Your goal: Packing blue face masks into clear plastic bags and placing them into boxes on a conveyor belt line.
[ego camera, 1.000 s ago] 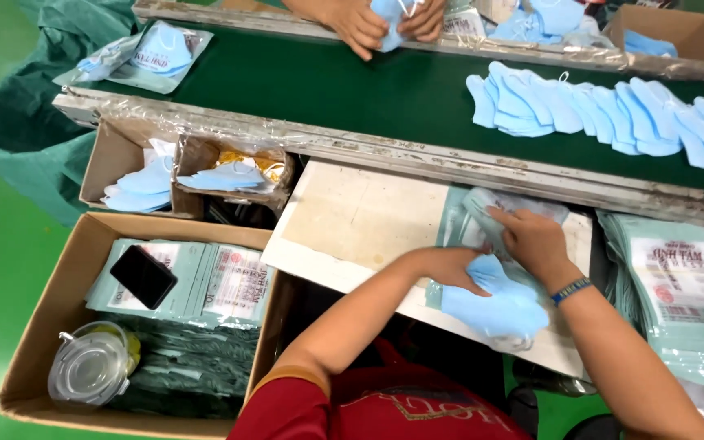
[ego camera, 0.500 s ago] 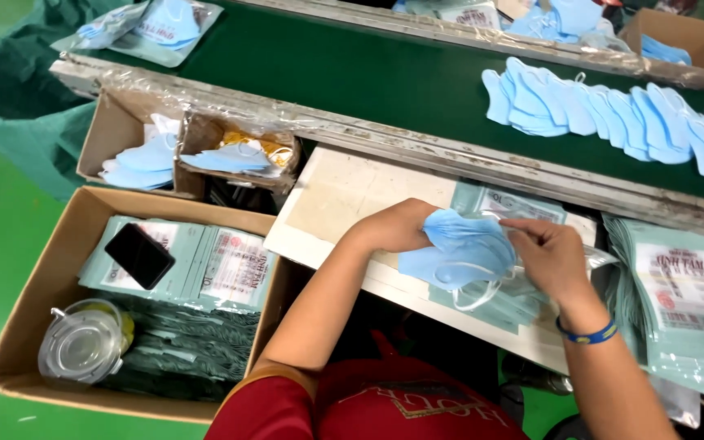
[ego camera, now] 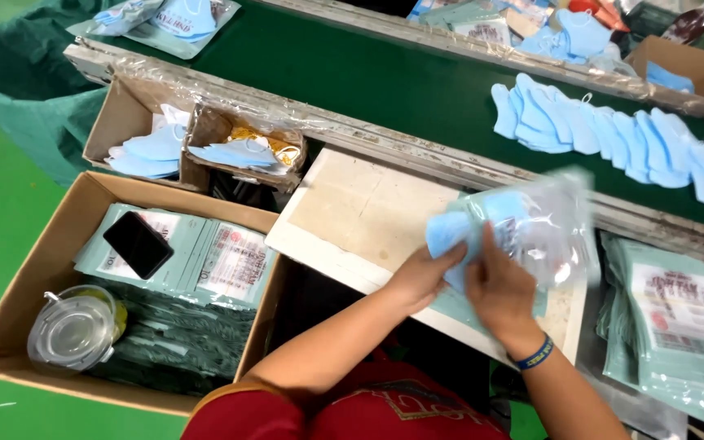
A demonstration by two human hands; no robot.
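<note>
Here, both hands' fingers (ego camera: 482,244) pinch blue masks (ego camera: 458,228).

Centre: board (ego camera: 368,208), both hands above its right part. Lower left: box (ego camera: 34,277) holding packets (ego camera: 230,265), phone (ego camera: 138,244), lidded cup (ego camera: 73,330). Upper right: masks (ego camera: 613,134) on belt (ego camera: 352,77). Right edge: stacked pouches (ego camera: 678,318).

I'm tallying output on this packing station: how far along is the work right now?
Done: filled printed pouches stacked in the cardboard box at left and piled at right. In hand: the left hand and right hand hold blue masks at a clear pouch, blurred, over the white board. Left: a long row of loose blue masks on the green belt.
</note>
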